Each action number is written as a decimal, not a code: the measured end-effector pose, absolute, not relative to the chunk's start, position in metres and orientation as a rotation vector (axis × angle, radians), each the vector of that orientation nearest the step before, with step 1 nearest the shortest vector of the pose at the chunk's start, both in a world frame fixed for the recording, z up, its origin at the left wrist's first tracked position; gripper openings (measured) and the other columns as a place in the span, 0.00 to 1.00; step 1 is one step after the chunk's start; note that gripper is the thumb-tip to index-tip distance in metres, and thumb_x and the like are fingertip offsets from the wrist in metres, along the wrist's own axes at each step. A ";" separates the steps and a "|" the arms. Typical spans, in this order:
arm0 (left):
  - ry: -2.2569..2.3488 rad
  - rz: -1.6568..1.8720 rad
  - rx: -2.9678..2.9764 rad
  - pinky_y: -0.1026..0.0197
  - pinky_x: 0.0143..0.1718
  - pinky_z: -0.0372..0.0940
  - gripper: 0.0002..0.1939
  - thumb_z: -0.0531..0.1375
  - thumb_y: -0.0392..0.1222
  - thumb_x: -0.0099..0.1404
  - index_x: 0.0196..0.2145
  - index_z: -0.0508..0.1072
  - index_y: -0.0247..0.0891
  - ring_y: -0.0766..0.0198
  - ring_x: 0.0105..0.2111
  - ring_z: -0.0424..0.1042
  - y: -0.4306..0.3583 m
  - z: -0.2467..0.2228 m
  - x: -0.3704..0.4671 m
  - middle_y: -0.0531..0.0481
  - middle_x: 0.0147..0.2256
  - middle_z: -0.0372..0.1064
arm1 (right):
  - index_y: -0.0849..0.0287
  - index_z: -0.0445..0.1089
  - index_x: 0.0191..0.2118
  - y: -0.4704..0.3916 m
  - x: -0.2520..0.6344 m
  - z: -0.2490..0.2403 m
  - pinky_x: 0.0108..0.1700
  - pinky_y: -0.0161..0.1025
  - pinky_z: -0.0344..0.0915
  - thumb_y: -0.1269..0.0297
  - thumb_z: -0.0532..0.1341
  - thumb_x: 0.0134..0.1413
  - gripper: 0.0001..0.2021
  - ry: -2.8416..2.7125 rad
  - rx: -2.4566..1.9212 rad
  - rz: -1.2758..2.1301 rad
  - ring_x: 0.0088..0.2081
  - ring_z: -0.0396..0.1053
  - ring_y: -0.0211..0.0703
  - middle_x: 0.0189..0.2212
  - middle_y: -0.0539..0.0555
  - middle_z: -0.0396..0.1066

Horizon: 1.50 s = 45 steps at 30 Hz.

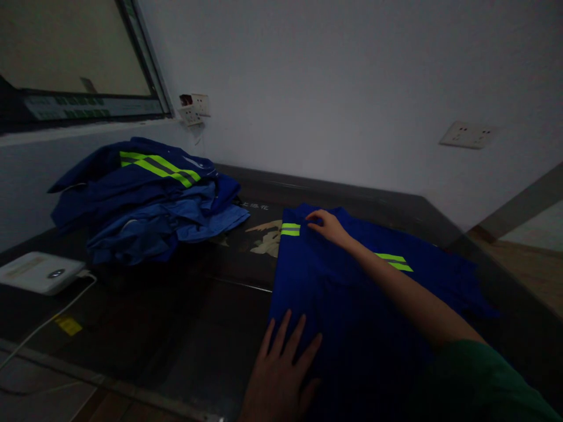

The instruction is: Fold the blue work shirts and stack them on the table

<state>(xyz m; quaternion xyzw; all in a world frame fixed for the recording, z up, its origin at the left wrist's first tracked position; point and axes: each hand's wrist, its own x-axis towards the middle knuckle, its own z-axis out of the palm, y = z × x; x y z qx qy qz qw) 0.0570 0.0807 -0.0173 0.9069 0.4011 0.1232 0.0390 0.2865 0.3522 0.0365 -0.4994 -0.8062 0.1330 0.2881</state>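
The left hand (pixel 281 366) lies palm down with its fingers spread apart on the near left part of a deep-blue cloth work garment (pixel 303 275), fingertips pointing away from the person. The right hand (pixel 329 228) reaches over the garment's far part, fingers bent and the thumb close to the forefinger; whether it pinches any cloth cannot be told. A dark-green sleeve (pixel 488 375) covers the upper part of the right arm.

The garment is laid out on the right half of a dark, smooth-topped desk (pixel 185 328). It carries a short fluorescent yellow-green and grey striped band (pixel 291 229) at its far left edge, just beside the right hand, and a similar striped patch (pixel 394 262) beyond the right forearm.

Pale characters (pixel 255 206) are marked on the desk's far part; the first looks like 上, the others are too blurred to read surely. Near them is a pale flower-like print (pixel 266 240), partly covered by the garment. Green lettering or marks (pixel 83 106) along the lower window strip cannot be read.

To the left sits a heaped pile of blue garments (pixel 145 193), yellow-green stripes on top. Nearer stands a flat white plastic box (pixel 39 272) with a dark oval mark, a white cable (pixel 65 308) beside it, and a yellow sticker (pixel 69 325).
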 end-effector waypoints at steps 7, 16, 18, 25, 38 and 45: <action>1.151 0.305 2.658 0.39 0.58 0.59 0.33 0.57 0.47 0.66 0.65 0.50 0.55 0.48 0.65 0.48 0.088 0.003 0.044 0.49 0.66 0.46 | 0.55 0.67 0.54 0.214 0.355 0.044 0.56 0.47 0.61 0.62 0.65 0.50 0.23 -2.380 -1.293 0.785 0.54 0.64 0.48 0.53 0.56 0.68; 1.244 0.350 2.481 0.52 0.64 0.49 0.25 0.49 0.45 0.70 0.63 0.58 0.38 0.56 0.65 0.49 0.229 0.029 0.077 0.43 0.65 0.50 | 0.59 0.70 0.52 0.189 0.350 0.005 0.59 0.52 0.57 0.79 0.56 0.46 0.25 -2.326 -1.417 0.301 0.56 0.60 0.49 0.52 0.59 0.68; 1.457 0.402 2.444 0.56 0.64 0.49 0.27 0.50 0.40 0.68 0.63 0.56 0.29 0.56 0.64 0.51 0.273 0.020 0.098 0.37 0.64 0.50 | 0.58 0.72 0.49 0.190 0.350 -0.001 0.59 0.55 0.57 0.80 0.56 0.45 0.24 -2.268 -1.439 0.268 0.56 0.61 0.50 0.52 0.58 0.69; 1.738 0.491 2.408 0.50 0.62 0.51 0.25 0.45 0.39 0.71 0.63 0.55 0.30 0.54 0.65 0.50 0.369 -0.003 0.145 0.34 0.64 0.50 | 0.50 0.74 0.48 0.196 0.361 -0.003 0.61 0.56 0.55 0.82 0.53 0.47 0.26 -2.015 -1.279 0.509 0.61 0.59 0.46 0.59 0.53 0.64; 1.751 0.497 2.439 0.47 0.63 0.47 0.26 0.46 0.47 0.71 0.65 0.53 0.46 0.53 0.65 0.49 0.376 -0.024 0.147 0.44 0.65 0.50 | 0.57 0.75 0.44 0.220 0.389 0.022 0.49 0.43 0.67 0.58 0.57 0.60 0.13 -1.981 -1.418 0.638 0.46 0.73 0.46 0.45 0.56 0.75; 1.781 0.570 2.366 0.53 0.63 0.50 0.27 0.43 0.41 0.70 0.63 0.55 0.26 0.55 0.64 0.53 0.378 -0.021 0.147 0.36 0.62 0.55 | 0.62 0.73 0.44 0.304 0.398 0.015 0.41 0.38 0.65 0.60 0.62 0.55 0.14 -1.833 -2.006 0.333 0.40 0.72 0.47 0.38 0.59 0.75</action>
